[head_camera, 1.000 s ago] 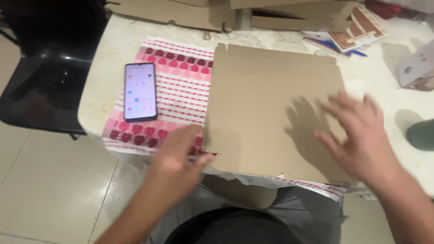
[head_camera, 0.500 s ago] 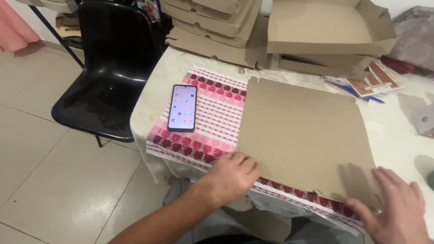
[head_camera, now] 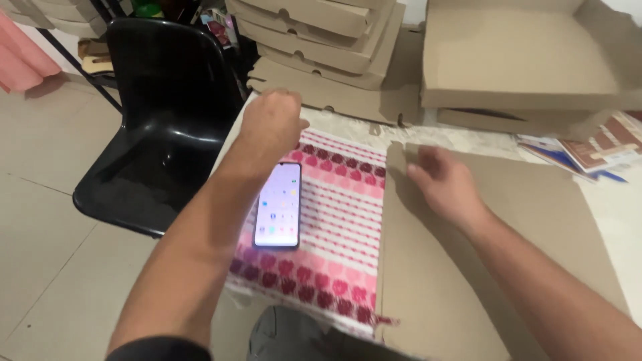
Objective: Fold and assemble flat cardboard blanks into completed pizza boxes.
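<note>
A flat brown cardboard sheet (head_camera: 535, 220) lies on the table to the right of a pink patterned cloth (head_camera: 338, 227). My right hand (head_camera: 445, 184) rests palm down on the sheet's far left corner, fingers spread. My left hand (head_camera: 271, 124) hovers above the cloth's far left corner with the fingers curled in and nothing visible in it. A phone (head_camera: 279, 205) with a lit screen lies on the cloth just below my left hand.
Stacks of folded cardboard boxes (head_camera: 321, 33) stand at the table's far edge, with an open box (head_camera: 521, 60) to the right. Printed leaflets (head_camera: 595, 150) lie at the far right. A black chair (head_camera: 167, 134) stands left of the table on the tiled floor.
Both hands moved from the near edge of the sheet toward the far side: the left up over the cloth's far corner, the right onto the sheet's far left corner. The view shifted left.
</note>
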